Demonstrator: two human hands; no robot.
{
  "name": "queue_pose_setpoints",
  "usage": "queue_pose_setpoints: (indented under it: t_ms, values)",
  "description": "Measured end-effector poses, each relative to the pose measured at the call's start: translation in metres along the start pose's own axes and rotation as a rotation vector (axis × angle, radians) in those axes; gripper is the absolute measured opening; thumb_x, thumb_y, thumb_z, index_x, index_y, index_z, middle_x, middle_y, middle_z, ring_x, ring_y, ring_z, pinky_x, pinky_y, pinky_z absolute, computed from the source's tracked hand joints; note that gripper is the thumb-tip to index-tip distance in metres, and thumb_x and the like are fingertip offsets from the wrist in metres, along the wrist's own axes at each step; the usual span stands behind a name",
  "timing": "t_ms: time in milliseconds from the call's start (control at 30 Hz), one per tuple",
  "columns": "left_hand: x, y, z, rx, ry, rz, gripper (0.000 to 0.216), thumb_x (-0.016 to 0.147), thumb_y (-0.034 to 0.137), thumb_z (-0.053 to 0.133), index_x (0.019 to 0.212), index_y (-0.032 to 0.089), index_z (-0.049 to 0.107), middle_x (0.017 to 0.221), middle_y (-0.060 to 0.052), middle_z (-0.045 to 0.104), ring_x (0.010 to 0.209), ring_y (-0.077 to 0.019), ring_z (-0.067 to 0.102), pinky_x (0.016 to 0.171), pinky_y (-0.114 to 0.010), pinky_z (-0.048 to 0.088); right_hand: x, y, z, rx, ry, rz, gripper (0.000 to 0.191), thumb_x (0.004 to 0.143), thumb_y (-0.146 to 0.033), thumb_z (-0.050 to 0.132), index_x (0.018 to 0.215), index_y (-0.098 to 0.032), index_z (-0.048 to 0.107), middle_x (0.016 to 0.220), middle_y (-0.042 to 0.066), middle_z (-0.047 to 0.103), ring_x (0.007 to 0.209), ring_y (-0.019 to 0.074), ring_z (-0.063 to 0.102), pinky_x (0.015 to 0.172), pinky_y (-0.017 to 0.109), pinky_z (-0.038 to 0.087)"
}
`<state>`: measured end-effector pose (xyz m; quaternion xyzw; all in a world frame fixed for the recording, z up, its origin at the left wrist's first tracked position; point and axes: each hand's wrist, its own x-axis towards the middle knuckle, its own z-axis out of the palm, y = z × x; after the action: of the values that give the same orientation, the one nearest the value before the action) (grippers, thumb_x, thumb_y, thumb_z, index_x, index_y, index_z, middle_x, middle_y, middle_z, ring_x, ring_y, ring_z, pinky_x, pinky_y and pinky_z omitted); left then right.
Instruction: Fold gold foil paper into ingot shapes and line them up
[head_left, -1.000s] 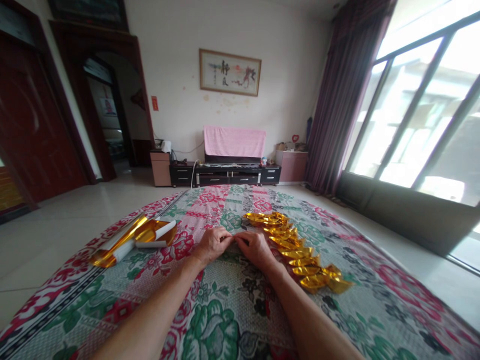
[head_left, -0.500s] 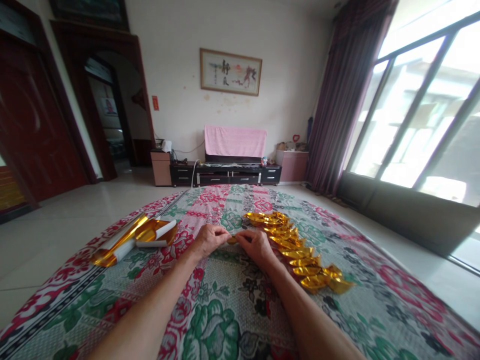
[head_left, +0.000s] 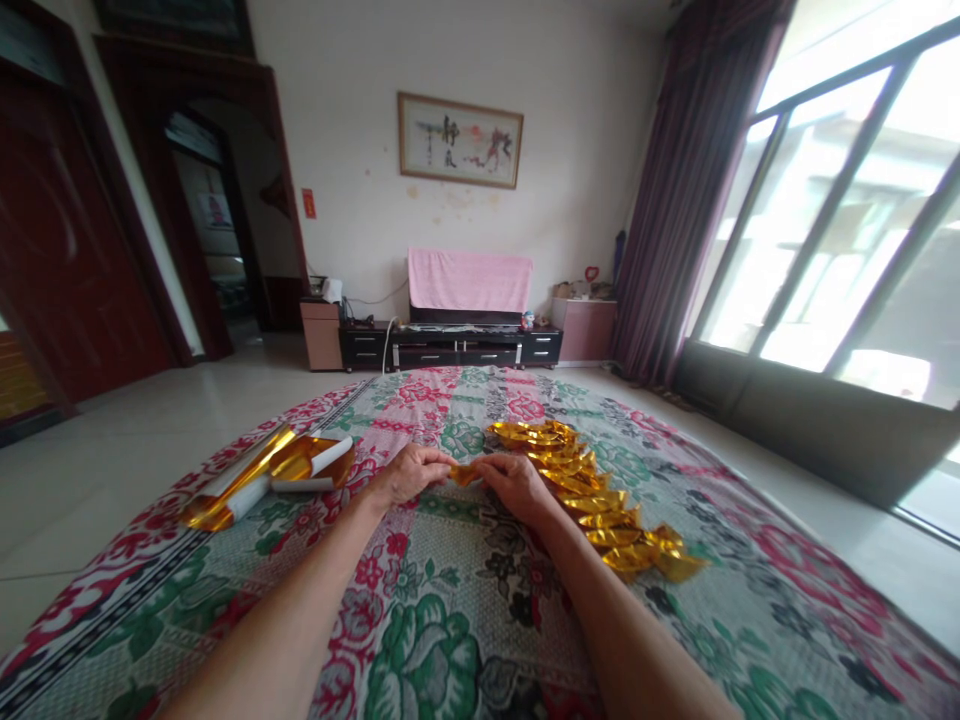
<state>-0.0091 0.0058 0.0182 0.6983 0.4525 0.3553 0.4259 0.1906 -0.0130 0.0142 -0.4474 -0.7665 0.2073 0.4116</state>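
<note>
A small piece of folded gold foil paper (head_left: 464,474) is stretched between my two hands, above the flowered cloth (head_left: 427,650). My left hand (head_left: 409,474) pinches its left end between thumb and fingers. At the other end, my right hand (head_left: 514,484) pinches it the same way. Right of my right hand lies a row of folded gold paper ingots (head_left: 600,498), overlapping one another. Left of my left hand are curled sheets of gold paper (head_left: 311,462) with white backs, one of them rolled into a long tube.
The flowered cloth covers the broad surface in front of me. Beyond it stands a low black TV cabinet (head_left: 465,350) with a pink towel (head_left: 471,280) draped over the screen. A purple curtain (head_left: 675,200) and a large window are on the right, doors on the left.
My hands have moved slightly apart, the left one shifting left. More of the gold foil paper now shows between the fingertips. The ingot row and the curled sheets lie as before.
</note>
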Motion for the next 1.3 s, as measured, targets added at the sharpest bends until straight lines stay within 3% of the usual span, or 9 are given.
queue_pose_setpoints:
  t_ms: [233,533,733,1067,1200,1300]
  values:
    - [0.000,-0.001,-0.001,-0.024,0.000,-0.007,0.031,0.070,0.026,0.053,0.096,0.015,0.067,0.062,-0.002,0.067,0.058,-0.0122,0.058,0.059,-0.023,0.044,0.000,-0.001,0.001,0.008,0.010,0.028,0.028,0.081,-0.031,0.046,0.091,-0.017,0.068,0.063,0.001,0.066,0.058,0.0125,0.059,0.056,0.020,0.043]
    - [0.003,-0.008,-0.002,-0.021,-0.011,0.002,0.033,0.071,0.027,0.053,0.099,0.014,0.066,0.059,-0.002,0.065,0.056,-0.0115,0.057,0.056,-0.021,0.042,0.002,-0.003,0.005,-0.055,0.073,0.055,0.030,0.080,-0.033,0.046,0.083,-0.016,0.071,0.057,0.001,0.064,0.053,0.0121,0.056,0.052,0.020,0.041]
    - [-0.002,0.000,-0.002,0.048,-0.021,0.030,0.034,0.070,0.026,0.051,0.098,0.014,0.067,0.062,-0.002,0.065,0.056,-0.0117,0.055,0.054,-0.021,0.039,0.001,-0.003,0.006,-0.077,0.100,0.036,0.029,0.080,-0.032,0.047,0.086,-0.016,0.070,0.062,0.002,0.067,0.055,0.0134,0.059,0.055,0.022,0.044]
    - [0.002,0.012,0.015,0.297,0.083,0.148,0.031,0.068,0.038,0.053,0.069,0.010,0.068,0.052,0.002,0.054,0.050,-0.0086,0.043,0.047,-0.019,0.030,-0.001,-0.002,0.009,-0.070,0.095,-0.067,0.022,0.079,-0.025,0.049,0.080,-0.019,0.071,0.071,0.000,0.069,0.065,0.0136,0.061,0.062,0.020,0.043]
    - [0.000,0.013,0.010,0.265,0.003,0.160,0.030,0.071,0.034,0.049,0.072,0.011,0.068,0.057,0.001,0.056,0.052,-0.0087,0.044,0.049,-0.019,0.032,-0.002,-0.005,0.008,-0.085,0.075,-0.042,0.024,0.079,-0.026,0.048,0.082,-0.018,0.071,0.066,0.000,0.067,0.060,0.0122,0.059,0.058,0.019,0.041]
    - [-0.002,0.012,0.002,0.183,-0.076,0.110,0.031,0.070,0.030,0.050,0.088,0.012,0.068,0.060,0.000,0.059,0.053,-0.0093,0.047,0.051,-0.019,0.034,-0.002,-0.008,0.006,-0.078,0.073,-0.017,0.026,0.080,-0.027,0.046,0.082,-0.017,0.070,0.063,0.000,0.066,0.058,0.0115,0.057,0.056,0.019,0.041]
